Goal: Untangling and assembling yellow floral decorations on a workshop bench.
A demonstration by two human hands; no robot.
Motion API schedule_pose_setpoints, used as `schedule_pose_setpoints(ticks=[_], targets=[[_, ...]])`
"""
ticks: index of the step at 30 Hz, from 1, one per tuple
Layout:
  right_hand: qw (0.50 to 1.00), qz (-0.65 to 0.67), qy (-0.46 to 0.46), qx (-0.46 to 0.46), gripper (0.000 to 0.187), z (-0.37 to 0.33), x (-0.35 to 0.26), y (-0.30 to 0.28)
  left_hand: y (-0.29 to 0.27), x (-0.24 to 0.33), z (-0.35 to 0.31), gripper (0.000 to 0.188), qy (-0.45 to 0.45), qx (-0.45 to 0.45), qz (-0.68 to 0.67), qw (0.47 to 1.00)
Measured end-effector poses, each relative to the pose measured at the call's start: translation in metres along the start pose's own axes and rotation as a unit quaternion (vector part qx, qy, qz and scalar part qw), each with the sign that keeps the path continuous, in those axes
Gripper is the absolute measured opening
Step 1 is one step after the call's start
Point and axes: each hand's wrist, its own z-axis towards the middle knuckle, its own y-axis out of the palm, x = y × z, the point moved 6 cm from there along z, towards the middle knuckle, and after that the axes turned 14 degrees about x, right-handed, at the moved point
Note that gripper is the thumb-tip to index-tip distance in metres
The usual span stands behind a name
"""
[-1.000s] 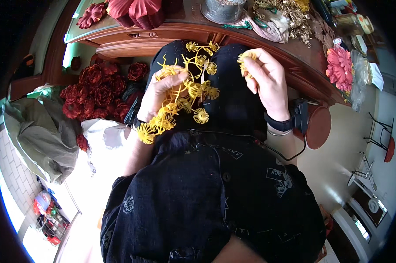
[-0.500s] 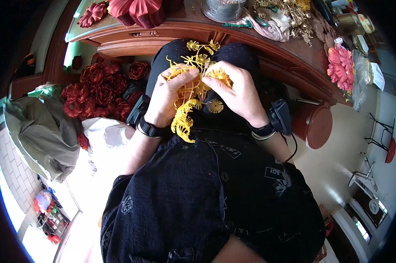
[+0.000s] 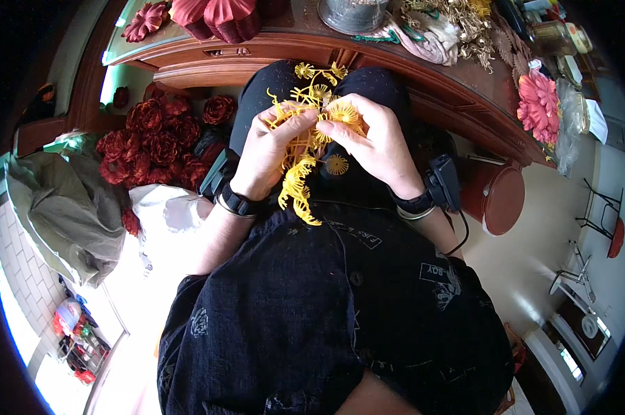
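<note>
Above my lap, my left hand (image 3: 274, 142) is closed round a bunch of yellow plastic flower stamens (image 3: 296, 182), whose curled, fringed strands dangle below it. My right hand (image 3: 368, 138) pinches a round yellow stamen piece (image 3: 343, 114) between thumb and fingers. The thumbs of both hands almost meet, and thin yellow stems run between them. More fringed discs on stems stick out beyond the fingers, over my dark trousers (image 3: 371, 86). One loose-looking disc (image 3: 337, 164) shows just below my right hand. The exact grip points are hidden by my fingers.
A wooden desk (image 3: 285, 43) stands ahead, holding red fabric petals (image 3: 222, 17), a metal tin (image 3: 354, 15) and dried plant bits (image 3: 465, 28). Dark red artificial flowers (image 3: 150, 142) are heaped at left beside a grey-green bag (image 3: 67, 207). At right stands a reddish-brown round stool (image 3: 503, 200).
My left hand has shifted slightly, and the dangling yellow strands have swung a little to the right. In my right hand, the yellow disc now shows more of its face.
</note>
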Motion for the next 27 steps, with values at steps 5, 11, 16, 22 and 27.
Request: schedule_pose_setpoints(ticks=[5,11,16,22,27], targets=[[0.997,-0.050,0.042,-0.044,0.021,-0.002,-0.002,0.003,0.006,0.001,-0.005,0.010,0.017,0.050,-0.014,0.999],[0.993,0.036,0.080,-0.084,0.015,-0.009,0.010,0.004,0.006,0.000,-0.011,0.005,0.078,0.081,0.002,0.994],[0.936,0.115,0.275,-0.188,0.010,-0.022,-0.006,-0.002,0.003,0.007,-0.015,0.007,0.115,0.129,0.063,0.983],[0.997,-0.021,0.079,-0.005,0.010,-0.001,-0.025,-0.066,-0.039,0.037,-0.009,0.009,0.134,0.187,0.068,0.971],[0.940,-0.122,-0.140,0.287,0.013,0.088,-0.051,-0.141,-0.007,0.016,-0.011,0.007,0.050,0.120,0.030,0.991]])
